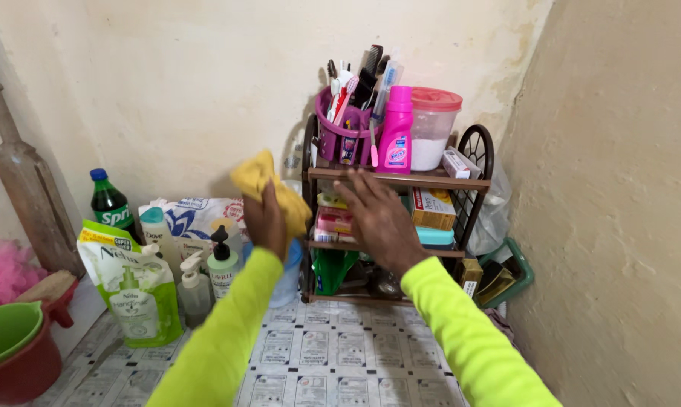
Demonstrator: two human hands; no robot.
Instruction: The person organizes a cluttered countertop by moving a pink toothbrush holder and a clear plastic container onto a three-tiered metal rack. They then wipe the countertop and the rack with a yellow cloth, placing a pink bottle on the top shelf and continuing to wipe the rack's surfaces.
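Note:
My left hand (266,218) is closed around a yellow cloth (269,185), raised in front of the wall just left of a small brown shelf rack (400,179). My right hand (378,215) is spread flat, fingers apart, over the front of the rack's middle shelf, next to an orange-and-white box (434,209) and pink packets (333,221). It holds nothing. Both arms wear bright yellow-green sleeves. On the rack's top shelf stand a purple holder of toothbrushes and combs (348,132), a pink bottle (395,136) and a clear tub with a pink lid (433,124).
Left of the rack, on the floor, stand a green soda bottle (110,203), a green-and-white refill pouch (133,290), pump bottles (221,264) and a white bag (193,218). A red bucket with a green bowl (12,347) sits at far left. A green basket (510,275) is wedged by the right wall.

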